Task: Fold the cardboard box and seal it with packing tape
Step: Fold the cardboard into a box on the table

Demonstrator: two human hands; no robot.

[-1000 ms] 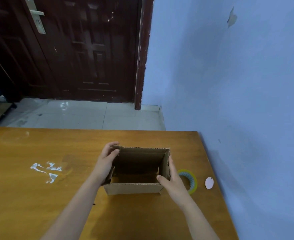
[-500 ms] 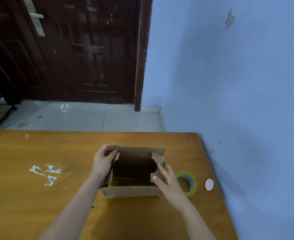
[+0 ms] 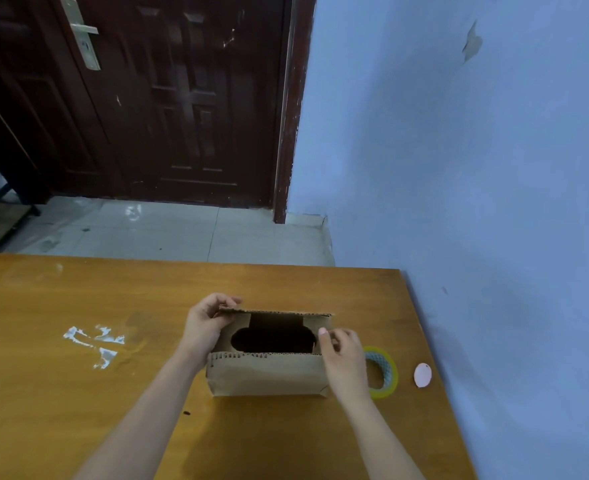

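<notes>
The cardboard box [image 3: 267, 372] stands on the wooden table [image 3: 78, 393], towards the table's wall-side end, its top half shut: two short end flaps are folded inward over a dark opening while the near and far long flaps stand up. The left hand [image 3: 204, 327] curls its fingers round the box's far left corner and pinches the flap there; the right hand [image 3: 343, 358] has its fingers bent over the right end flap, pressing it down. I reckon the end flaps could spring back up once either hand lets go, since nothing pins them yet, and the long flaps might then close crooked and leave a gap for the tape to bridge. The roll of tape [image 3: 381, 372] lies just right of the box, partly hidden behind the right wrist, so reaching for it means freeing that hand. Counted: one box, one tape roll, two hands, one small pale disc [image 3: 422, 375] right of the roll, and one patch of white scraps [image 3: 95, 344] well left of the box.
</notes>
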